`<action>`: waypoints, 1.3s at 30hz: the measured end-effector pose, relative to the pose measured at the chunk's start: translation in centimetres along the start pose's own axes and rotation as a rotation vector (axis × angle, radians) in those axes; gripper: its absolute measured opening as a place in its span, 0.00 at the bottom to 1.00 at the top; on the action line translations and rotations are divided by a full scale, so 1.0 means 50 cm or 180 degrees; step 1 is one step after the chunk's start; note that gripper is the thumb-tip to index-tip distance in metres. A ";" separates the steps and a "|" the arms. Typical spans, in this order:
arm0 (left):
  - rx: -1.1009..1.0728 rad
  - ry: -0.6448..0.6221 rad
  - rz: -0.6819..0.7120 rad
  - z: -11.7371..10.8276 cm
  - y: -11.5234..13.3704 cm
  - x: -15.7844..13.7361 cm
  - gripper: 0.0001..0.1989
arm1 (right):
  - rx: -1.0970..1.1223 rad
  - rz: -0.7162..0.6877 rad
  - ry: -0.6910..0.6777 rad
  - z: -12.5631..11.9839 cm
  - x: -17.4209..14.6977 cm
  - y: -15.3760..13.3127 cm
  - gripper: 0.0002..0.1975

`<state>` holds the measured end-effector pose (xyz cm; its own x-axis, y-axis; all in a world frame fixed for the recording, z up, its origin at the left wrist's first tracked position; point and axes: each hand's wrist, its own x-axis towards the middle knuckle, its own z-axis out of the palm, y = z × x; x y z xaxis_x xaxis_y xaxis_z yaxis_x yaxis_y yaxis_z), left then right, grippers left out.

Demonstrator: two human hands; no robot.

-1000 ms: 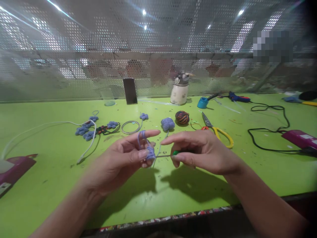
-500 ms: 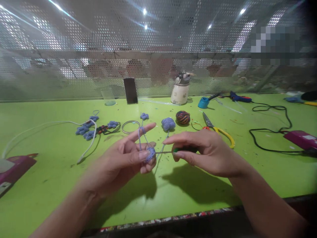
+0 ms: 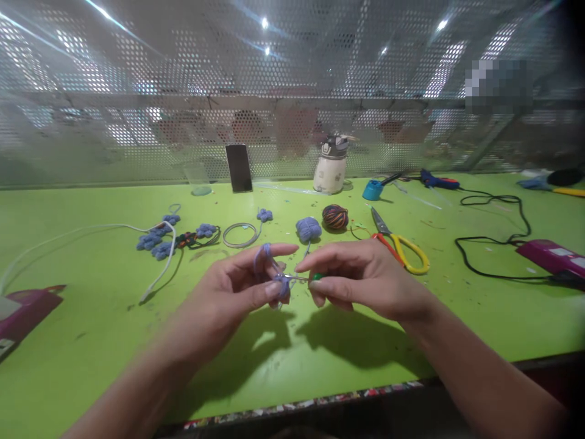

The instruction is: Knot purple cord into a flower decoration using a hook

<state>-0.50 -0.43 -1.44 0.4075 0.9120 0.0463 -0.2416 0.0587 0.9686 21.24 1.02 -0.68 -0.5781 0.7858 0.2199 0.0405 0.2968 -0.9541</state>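
Purple crocheted flowers [image 3: 148,241] lie well left of the purple yarn ball [image 3: 309,230], and a thin ring [image 3: 238,246] sits between the two. Nearer the person than that ball and to its left, the left hand [image 3: 237,296] pinches a small purple crochet piece [image 3: 284,288] between thumb and fingers, yarn looped over its outstretched forefinger. On the ball's near side, the crochet hook [image 3: 299,278] runs almost level, its long axis side to side: the working end points left into the piece, the green handle right, into the right hand [image 3: 365,280], whose thumb and fingers are closed on it. I can't make out the very tip. The hands stand near each other, the short shaft bridging the gap. On the ball's near side too, green tabletop [image 3: 320,366] stretches below the hands to a speckled edge [image 3: 301,405]. Right of the ball, scissors [image 3: 396,242] lie just beyond the right hand, blades aimed away and leftward.
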 end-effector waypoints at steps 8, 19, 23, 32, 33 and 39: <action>0.1163 0.0547 0.0650 0.012 -0.003 -0.003 0.26 | 0.0434 0.0265 0.0166 0.010 0.010 0.007 0.11; 0.1293 0.1163 0.1221 0.048 -0.006 -0.008 0.27 | 0.1401 0.0535 0.0519 0.061 0.025 0.025 0.15; 0.0716 0.1282 0.1044 0.047 -0.007 -0.009 0.31 | 0.1411 0.0142 0.0784 0.082 0.023 0.030 0.14; -0.0364 0.0842 0.0361 0.025 0.013 -0.008 0.24 | -0.0035 -0.0685 0.1015 0.061 0.009 0.030 0.13; -0.0369 0.0831 0.0370 0.024 0.015 -0.010 0.23 | -0.0296 -0.0793 0.1034 0.056 0.008 0.030 0.14; -0.0757 0.0760 0.0290 0.021 0.024 -0.015 0.19 | -0.1613 -0.1364 0.1071 0.030 -0.001 0.014 0.15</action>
<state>-0.19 -1.44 -0.05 0.1641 0.9855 0.0442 -0.4775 0.0402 0.8777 20.06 0.37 -1.66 -0.3502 0.6446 0.6797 0.2856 0.7645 -0.5779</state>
